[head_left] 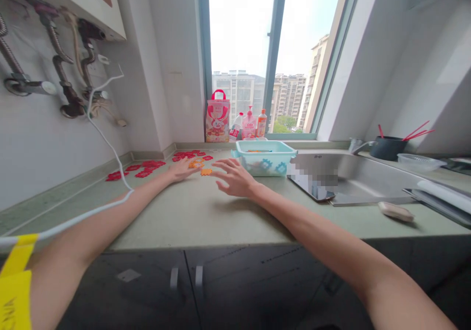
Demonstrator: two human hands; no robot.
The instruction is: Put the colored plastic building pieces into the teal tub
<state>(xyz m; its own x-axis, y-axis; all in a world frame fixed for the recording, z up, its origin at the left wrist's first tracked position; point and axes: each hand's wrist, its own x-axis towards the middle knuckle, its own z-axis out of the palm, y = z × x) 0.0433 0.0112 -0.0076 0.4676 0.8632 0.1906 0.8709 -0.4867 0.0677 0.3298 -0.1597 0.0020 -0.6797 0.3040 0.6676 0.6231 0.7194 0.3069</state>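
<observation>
Both my arms reach over a grey-green counter. My left hand lies flat with fingers stretched out, its fingertips touching a few orange plastic pieces. One more orange piece lies between the hands. My right hand hovers just above the counter with fingers spread, holding nothing, beside that piece. Several red plastic pieces are laid out in rows to the left and behind. A light blue basket stands just right of my right hand.
A steel sink with a tap lies to the right. A phone rests by it. A bar of soap sits near the front edge. Bottles and a red bag stand at the window. A white cable hangs at left.
</observation>
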